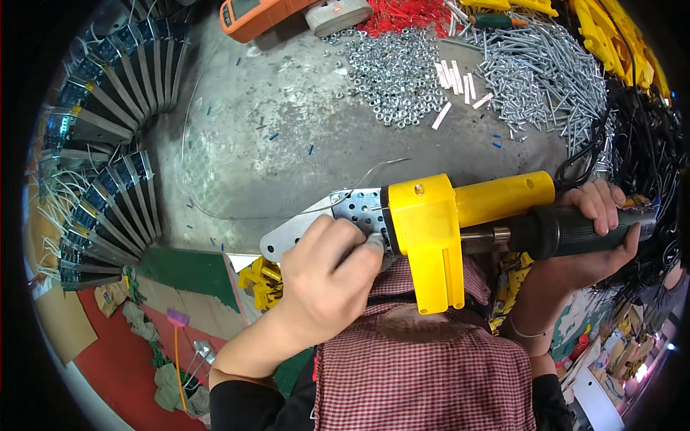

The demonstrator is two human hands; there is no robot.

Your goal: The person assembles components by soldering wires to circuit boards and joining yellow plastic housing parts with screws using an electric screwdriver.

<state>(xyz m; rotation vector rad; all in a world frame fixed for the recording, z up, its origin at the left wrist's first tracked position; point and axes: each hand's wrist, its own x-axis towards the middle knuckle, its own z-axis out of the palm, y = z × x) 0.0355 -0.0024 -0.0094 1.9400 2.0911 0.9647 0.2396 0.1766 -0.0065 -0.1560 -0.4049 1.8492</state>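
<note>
A single head-worn fisheye camera looks steeply down from close above the person's own hands and checked apron (424, 373), facing the grey worktop (287, 129). The worktop's far edge curves along the top of frame, and the floor shows at lower left.

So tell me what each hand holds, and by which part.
Right hand grips the yellow tool by its black handle; left hand touches its metal plate.

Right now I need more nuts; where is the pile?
In the head view, the pile of nuts lies top centre on the bench, left of the heap of screws.
</note>
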